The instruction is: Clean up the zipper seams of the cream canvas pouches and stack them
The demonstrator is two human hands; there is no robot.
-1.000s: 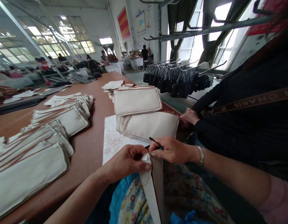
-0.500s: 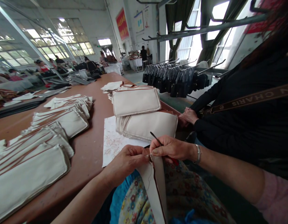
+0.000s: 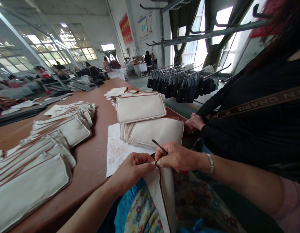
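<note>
2-handed pinch
My left hand (image 3: 134, 166) and right hand (image 3: 178, 157) pinch just beside each other, fingers (image 3: 140, 157) curled.

Slim cream piece (image 3: 164, 195) (brown-edged), steeply aslant

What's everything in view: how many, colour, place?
Table: one, brown, centre
Cream stacks: several, brown-trimmed, on table
Paper: one, white, on table
Flat sheets: several, black, left
Cream piece: one, brown-edged, lower centre
Thin tool: one, dark, lower centre
Floral cloth: one, multicoloured, lap
Hanging items: many, black, beyond table
Rack: one, grey, upper right
Co-worker: one, black sleeve, right
Distant people: several, blurred, background
Left hand: one, bare, pinching cream piece
Right hand: one, bare, holding thin tool
</note>
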